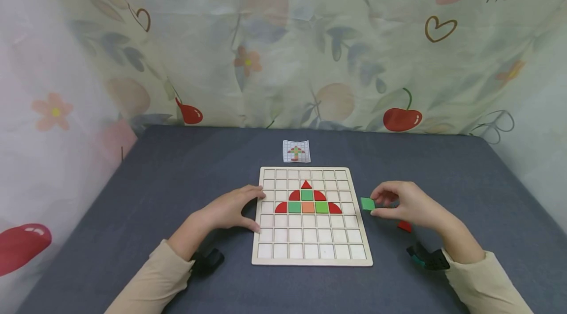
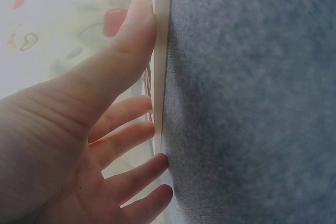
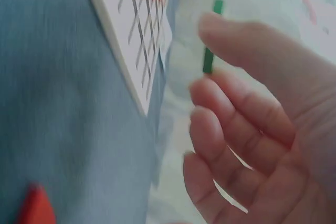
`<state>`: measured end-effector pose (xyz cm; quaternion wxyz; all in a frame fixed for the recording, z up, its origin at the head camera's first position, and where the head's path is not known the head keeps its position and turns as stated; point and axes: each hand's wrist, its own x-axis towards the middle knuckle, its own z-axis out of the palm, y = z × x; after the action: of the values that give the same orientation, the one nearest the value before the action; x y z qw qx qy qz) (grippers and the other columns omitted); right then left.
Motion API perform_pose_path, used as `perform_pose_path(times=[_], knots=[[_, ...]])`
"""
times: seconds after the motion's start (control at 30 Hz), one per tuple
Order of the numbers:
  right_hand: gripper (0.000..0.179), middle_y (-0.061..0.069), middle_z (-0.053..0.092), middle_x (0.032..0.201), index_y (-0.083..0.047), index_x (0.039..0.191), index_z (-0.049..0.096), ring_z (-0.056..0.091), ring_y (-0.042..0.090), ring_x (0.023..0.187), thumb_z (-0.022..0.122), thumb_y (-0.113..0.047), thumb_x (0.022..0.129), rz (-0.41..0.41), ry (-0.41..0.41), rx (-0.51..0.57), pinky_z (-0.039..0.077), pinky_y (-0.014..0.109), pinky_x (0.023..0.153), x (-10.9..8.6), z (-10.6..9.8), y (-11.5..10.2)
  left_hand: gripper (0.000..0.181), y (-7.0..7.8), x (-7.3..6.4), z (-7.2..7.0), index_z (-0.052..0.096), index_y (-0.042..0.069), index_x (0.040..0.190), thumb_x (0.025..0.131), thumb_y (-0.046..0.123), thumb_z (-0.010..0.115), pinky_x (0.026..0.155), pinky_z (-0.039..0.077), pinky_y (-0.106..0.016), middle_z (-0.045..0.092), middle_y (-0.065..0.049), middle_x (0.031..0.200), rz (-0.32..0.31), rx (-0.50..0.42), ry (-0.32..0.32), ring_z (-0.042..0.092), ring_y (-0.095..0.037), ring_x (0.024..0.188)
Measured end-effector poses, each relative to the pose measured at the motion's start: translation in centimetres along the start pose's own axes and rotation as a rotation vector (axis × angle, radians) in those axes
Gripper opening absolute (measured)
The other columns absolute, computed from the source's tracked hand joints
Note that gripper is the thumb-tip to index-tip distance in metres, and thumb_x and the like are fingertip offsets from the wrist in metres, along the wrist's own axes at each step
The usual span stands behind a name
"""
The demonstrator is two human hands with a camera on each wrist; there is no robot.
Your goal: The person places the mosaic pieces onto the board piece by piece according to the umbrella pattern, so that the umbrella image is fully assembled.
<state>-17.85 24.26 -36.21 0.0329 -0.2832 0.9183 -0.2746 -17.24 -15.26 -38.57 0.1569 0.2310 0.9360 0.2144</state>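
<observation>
A wooden grid board [image 1: 312, 262] lies flat on the dark cloth, with red, green and orange tiles set in its upper and middle rows. At the top of the pattern is a red triangle [image 1: 306, 185]; red quarter-round tiles [image 1: 334, 207] end its rows. My left hand [image 1: 230, 208] rests at the board's left edge, thumb and fingers spread and touching the rim. Off the board's right side, my right hand [image 1: 405, 202] pinches a green square tile [image 1: 367, 204] between thumb and fingertips, above the cloth. The tile shows edge-on in the right wrist view.
Behind the board lies a small pattern card [image 1: 297, 151] printed with a similar coloured figure. A red piece [image 1: 404, 226] sits on the table [image 1: 199, 156] beneath my right hand, partly hidden. A printed curtain [image 1: 283, 58] hangs at the table's back edge.
</observation>
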Motion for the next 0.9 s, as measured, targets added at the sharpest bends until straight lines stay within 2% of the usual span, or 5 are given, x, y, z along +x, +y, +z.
perform_pose_path(times=[0.3, 0.47, 0.73, 0.9], knots=[[0.023, -0.005, 0.058, 0.074, -0.009, 0.09, 0.066, 0.049, 0.006, 0.067, 0.079, -0.019, 0.074, 0.057, -0.024, 0.04, 0.044, 0.018, 0.059, 1.8, 2.8, -3.1, 0.077, 0.1, 0.0, 0.0, 0.048, 0.009, 0.134, 0.07, 0.04, 0.079, 0.107, 0.036, -0.048, 0.039, -0.013, 0.146, 0.0, -0.004, -0.005, 0.04, -0.03, 0.132], [0.022, -0.005, 0.058, 0.073, -0.01, 0.089, 0.065, 0.047, 0.006, 0.065, 0.078, -0.02, 0.074, 0.089, -0.06, 0.061, 0.041, 0.018, 0.055, 2.6, 4.2, -4.5, 0.076, 0.1, 0.0, 0.0, 0.049, 0.01, 0.133, 0.07, 0.039, 0.08, 0.107, 0.035, -0.047, 0.039, -0.012, 0.147, -0.01, -0.009, -0.002, 0.04, -0.029, 0.133], [0.021, -0.006, 0.059, 0.071, -0.01, 0.085, 0.065, 0.049, 0.005, 0.064, 0.079, -0.022, 0.074, 0.09, -0.082, 0.052, 0.042, 0.018, 0.059, 3.4, 6.1, -5.8, 0.076, 0.1, 0.0, 0.0, 0.049, 0.01, 0.133, 0.07, 0.038, 0.08, 0.108, 0.035, -0.047, 0.038, -0.012, 0.147, -0.013, -0.021, -0.002, 0.039, -0.029, 0.133], [0.02, -0.006, 0.059, 0.072, -0.011, 0.085, 0.065, 0.05, 0.006, 0.066, 0.078, -0.021, 0.074, 0.12, -0.09, 0.018, 0.042, 0.018, 0.06, 3.9, 7.0, -6.8, 0.076, 0.0, 0.0, 0.1, 0.049, 0.01, 0.133, 0.07, 0.039, 0.08, 0.108, 0.035, -0.047, 0.039, -0.012, 0.147, -0.01, -0.018, -0.003, 0.04, -0.029, 0.133]])
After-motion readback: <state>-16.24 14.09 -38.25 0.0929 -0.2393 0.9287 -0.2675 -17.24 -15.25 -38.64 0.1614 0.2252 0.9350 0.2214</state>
